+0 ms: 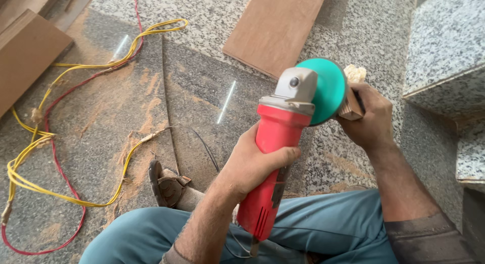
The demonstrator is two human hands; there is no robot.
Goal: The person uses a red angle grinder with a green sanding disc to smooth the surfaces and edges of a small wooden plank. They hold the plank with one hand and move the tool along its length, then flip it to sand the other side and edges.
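I hold one red grinder point(273, 158) with my left hand point(252, 165); the fingers point(283, 155) are closed around its body, near the middle of the scene. The grinder has one grey metal head and one green disc point(329, 90) at its far end. My right hand point(371, 117) is to the right of the disc, and its fingers are closed on one small wood piece point(351, 106), which touches the disc at its right side. Something pale and rough shows just above this piece, but I cannot tell what it is.

I sit on the stone floor point(202, 92), and my two legs in blue trousers point(323, 228) are at the near edge. One sandal point(164, 186) on my foot is seen left of the grinder. On the left of the floor lie two cables: one yellow cable point(65, 191) and one red cable point(55, 163), both in loose loops, with orange sawdust around them. I count two wood boards: one board point(275, 29) far in the middle, and one more board point(25, 57) at the far left. One stone step point(444, 47) stands at the right.
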